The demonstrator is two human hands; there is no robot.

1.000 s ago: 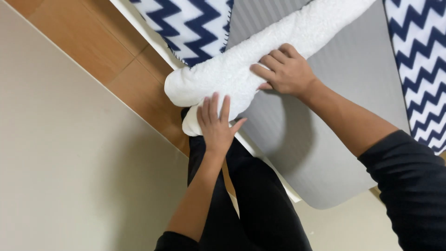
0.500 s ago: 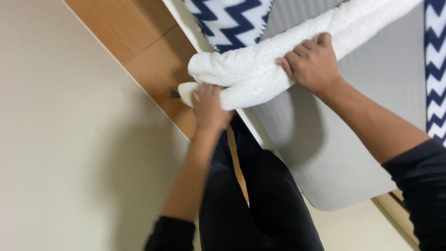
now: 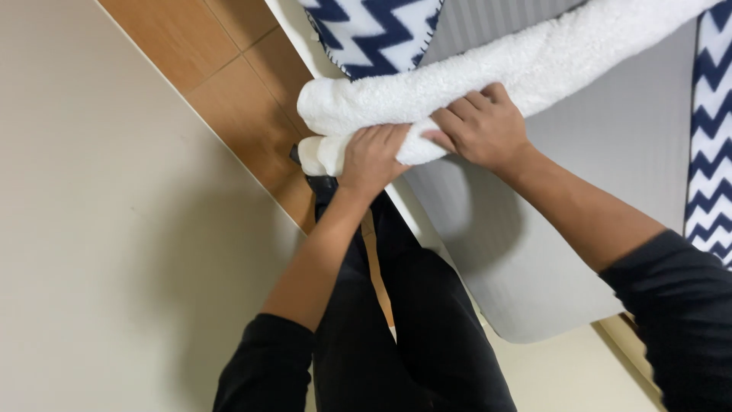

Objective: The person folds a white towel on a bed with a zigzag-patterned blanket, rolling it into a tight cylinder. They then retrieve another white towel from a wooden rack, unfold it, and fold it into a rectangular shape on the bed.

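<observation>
A long white fluffy blanket (image 3: 534,61) lies rolled across a grey bed surface (image 3: 610,152). Its near end hangs over the bed's edge. My left hand (image 3: 371,156) grips the lower fold of that end, fingers curled into the fabric. My right hand (image 3: 480,126) presses and grips the roll just beside it, fingers closed over the fleece. Both hands are close together, almost touching.
A navy and white zigzag blanket (image 3: 374,30) lies at the top, and its pattern shows again at the right edge (image 3: 709,152). Wooden floor (image 3: 221,69) runs along a cream wall (image 3: 114,252). My dark trouser legs (image 3: 396,328) stand against the bed's edge.
My right hand has slid left along the roll toward my left hand. My left hand has closed onto the roll's lower fold. The view has shifted slightly.
</observation>
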